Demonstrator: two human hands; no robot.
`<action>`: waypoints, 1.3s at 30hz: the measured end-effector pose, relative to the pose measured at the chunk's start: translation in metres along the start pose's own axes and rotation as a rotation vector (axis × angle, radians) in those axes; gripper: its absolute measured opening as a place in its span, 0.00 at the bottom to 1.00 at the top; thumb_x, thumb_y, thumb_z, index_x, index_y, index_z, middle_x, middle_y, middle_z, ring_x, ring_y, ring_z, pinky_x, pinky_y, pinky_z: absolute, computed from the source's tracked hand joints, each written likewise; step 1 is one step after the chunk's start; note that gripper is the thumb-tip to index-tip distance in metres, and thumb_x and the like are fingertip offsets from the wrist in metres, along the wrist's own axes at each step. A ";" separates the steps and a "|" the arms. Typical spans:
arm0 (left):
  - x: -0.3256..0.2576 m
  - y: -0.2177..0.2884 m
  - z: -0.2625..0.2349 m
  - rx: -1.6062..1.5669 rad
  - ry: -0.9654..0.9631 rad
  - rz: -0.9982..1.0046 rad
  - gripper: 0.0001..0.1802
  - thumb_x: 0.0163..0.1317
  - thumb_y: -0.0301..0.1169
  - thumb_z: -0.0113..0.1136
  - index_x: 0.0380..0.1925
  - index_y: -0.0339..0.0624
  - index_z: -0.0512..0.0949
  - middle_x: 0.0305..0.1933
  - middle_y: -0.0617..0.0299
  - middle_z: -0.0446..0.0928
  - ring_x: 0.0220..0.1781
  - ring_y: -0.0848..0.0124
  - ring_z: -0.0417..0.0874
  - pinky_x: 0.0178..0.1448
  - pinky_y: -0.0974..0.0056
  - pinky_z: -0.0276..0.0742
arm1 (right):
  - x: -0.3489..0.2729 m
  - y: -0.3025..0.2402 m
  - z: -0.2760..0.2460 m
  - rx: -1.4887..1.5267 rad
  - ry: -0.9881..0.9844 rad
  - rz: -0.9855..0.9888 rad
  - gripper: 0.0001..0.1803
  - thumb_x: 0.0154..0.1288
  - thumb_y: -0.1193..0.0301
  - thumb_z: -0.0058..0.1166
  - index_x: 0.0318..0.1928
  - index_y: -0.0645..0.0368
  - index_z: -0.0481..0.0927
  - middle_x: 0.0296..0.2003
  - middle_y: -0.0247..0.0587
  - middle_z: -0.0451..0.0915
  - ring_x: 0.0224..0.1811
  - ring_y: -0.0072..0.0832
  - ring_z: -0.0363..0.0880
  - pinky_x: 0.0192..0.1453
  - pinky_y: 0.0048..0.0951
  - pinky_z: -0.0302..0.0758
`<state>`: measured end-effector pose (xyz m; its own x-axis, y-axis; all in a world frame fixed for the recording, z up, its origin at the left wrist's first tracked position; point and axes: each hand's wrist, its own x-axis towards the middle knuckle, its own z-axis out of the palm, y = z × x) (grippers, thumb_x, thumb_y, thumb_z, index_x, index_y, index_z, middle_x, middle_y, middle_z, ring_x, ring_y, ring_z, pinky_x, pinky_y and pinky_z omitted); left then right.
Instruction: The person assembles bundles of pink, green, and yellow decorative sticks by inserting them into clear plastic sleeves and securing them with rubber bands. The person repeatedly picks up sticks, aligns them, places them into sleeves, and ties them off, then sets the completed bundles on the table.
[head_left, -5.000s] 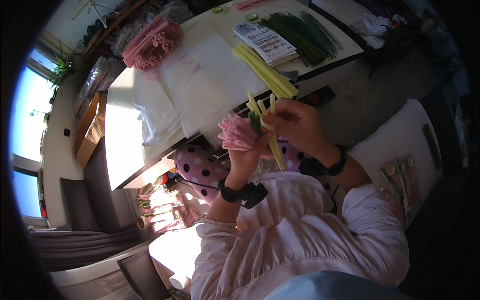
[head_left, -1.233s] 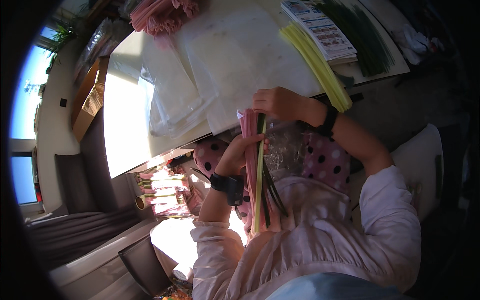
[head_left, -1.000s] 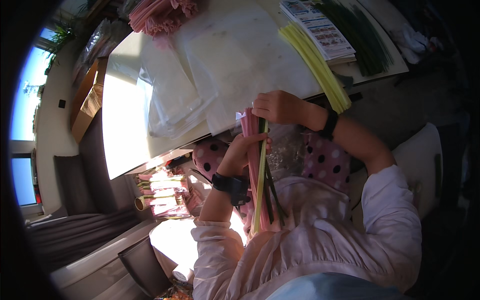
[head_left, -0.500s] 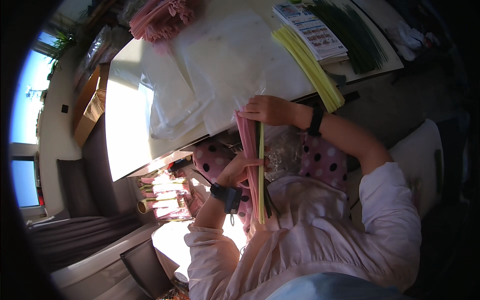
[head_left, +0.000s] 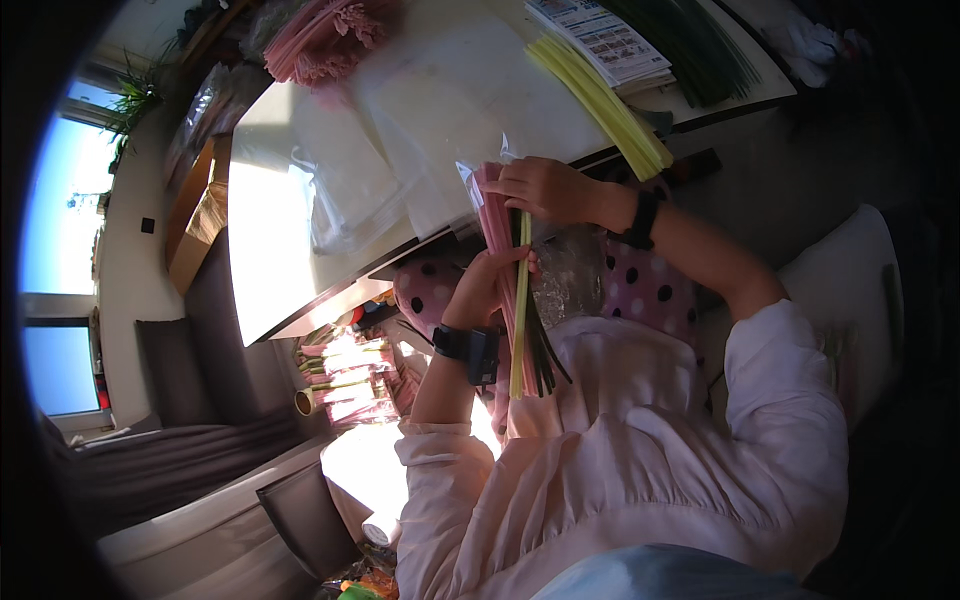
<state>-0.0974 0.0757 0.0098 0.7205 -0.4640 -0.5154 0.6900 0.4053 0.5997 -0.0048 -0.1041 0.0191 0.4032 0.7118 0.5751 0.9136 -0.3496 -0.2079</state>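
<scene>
Both hands on one bundle of pink, yellow-green & dark stems point(head_left: 520, 300) — left hand point(head_left: 485, 285) gripping mid-stems, right hand point(head_left: 545, 188) fingers curled over far end, near table edge point(head_left: 330, 300).

A printed leaflet point(head_left: 600, 40), white with coloured panels, lies at the table's far end; clear plastic bags point(head_left: 400, 150) spread across the tabletop.
</scene>
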 end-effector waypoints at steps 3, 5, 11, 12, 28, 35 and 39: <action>0.005 -0.006 -0.001 -0.037 0.038 -0.027 0.07 0.62 0.26 0.54 0.32 0.32 0.74 0.28 0.57 0.76 0.31 0.69 0.79 0.39 0.67 0.77 | -0.018 -0.008 -0.001 0.163 0.263 0.504 0.15 0.56 0.68 0.59 0.44 0.60 0.76 0.34 0.39 0.75 0.34 0.33 0.75 0.40 0.32 0.73; 0.008 -0.009 -0.003 -0.046 0.045 -0.024 0.07 0.62 0.27 0.54 0.31 0.32 0.74 0.28 0.58 0.76 0.31 0.69 0.79 0.39 0.67 0.76 | -0.031 -0.012 0.001 0.200 0.287 0.751 0.16 0.57 0.63 0.61 0.40 0.60 0.75 0.29 0.38 0.75 0.26 0.28 0.75 0.33 0.29 0.73; 0.014 -0.013 -0.008 -0.017 0.039 -0.027 0.06 0.61 0.27 0.55 0.31 0.34 0.75 0.28 0.59 0.77 0.30 0.68 0.80 0.38 0.67 0.77 | -0.044 -0.007 0.027 0.388 0.214 0.918 0.15 0.53 0.62 0.59 0.28 0.62 0.77 0.23 0.47 0.78 0.28 0.44 0.79 0.32 0.38 0.74; 0.015 -0.013 -0.009 -0.009 0.047 -0.020 0.06 0.61 0.28 0.55 0.31 0.35 0.75 0.28 0.60 0.77 0.30 0.68 0.80 0.37 0.67 0.77 | -0.045 -0.005 0.031 0.411 0.228 0.887 0.14 0.53 0.63 0.58 0.27 0.62 0.76 0.23 0.48 0.78 0.28 0.45 0.79 0.32 0.38 0.74; 0.014 -0.022 -0.016 0.048 0.091 0.034 0.07 0.59 0.29 0.57 0.31 0.35 0.76 0.25 0.61 0.77 0.27 0.69 0.79 0.34 0.68 0.76 | -0.040 -0.043 0.041 0.243 0.303 0.948 0.12 0.56 0.65 0.51 0.24 0.61 0.76 0.21 0.53 0.77 0.27 0.52 0.77 0.31 0.47 0.73; 0.014 -0.020 0.004 0.097 0.167 0.167 0.07 0.59 0.28 0.57 0.33 0.33 0.76 0.26 0.59 0.76 0.28 0.68 0.79 0.34 0.68 0.76 | -0.047 -0.040 0.049 0.220 0.180 0.750 0.12 0.56 0.65 0.51 0.23 0.60 0.75 0.21 0.52 0.76 0.26 0.52 0.76 0.30 0.46 0.73; 0.015 -0.013 -0.002 0.057 0.108 0.126 0.08 0.59 0.27 0.57 0.34 0.32 0.75 0.28 0.58 0.77 0.30 0.67 0.80 0.37 0.67 0.78 | -0.049 -0.033 0.045 0.448 0.144 0.922 0.19 0.57 0.56 0.54 0.24 0.60 0.77 0.22 0.48 0.78 0.27 0.46 0.78 0.31 0.40 0.74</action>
<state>-0.0950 0.0647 -0.0067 0.8063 -0.3242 -0.4948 0.5911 0.4078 0.6959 -0.0525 -0.0996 -0.0379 0.9731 0.1928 0.1263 0.2011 -0.4422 -0.8741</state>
